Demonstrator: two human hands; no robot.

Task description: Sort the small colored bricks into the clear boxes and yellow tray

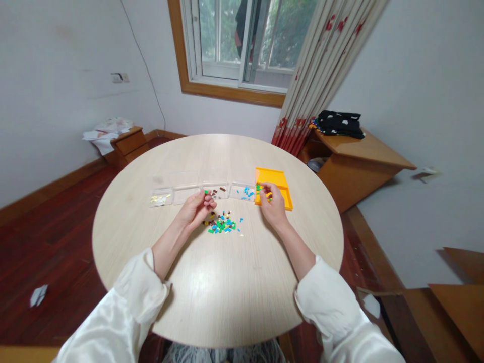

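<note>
My left hand is closed in a pinch on a small green building brick, above the near side of the clear boxes. My right hand reaches over the open yellow box; its fingers are bent, and whether they hold anything is hidden. Green bricks show in the yellow box beside my fingers. A mixed pile of small bricks, green, blue, brown and yellow, lies on the table between my hands.
Clear lidded boxes stand open in a row on the round table. One clear box holds pale yellow pieces, another brown pieces, another blue bricks. A wooden cabinet with dark cloth stands beyond, right.
</note>
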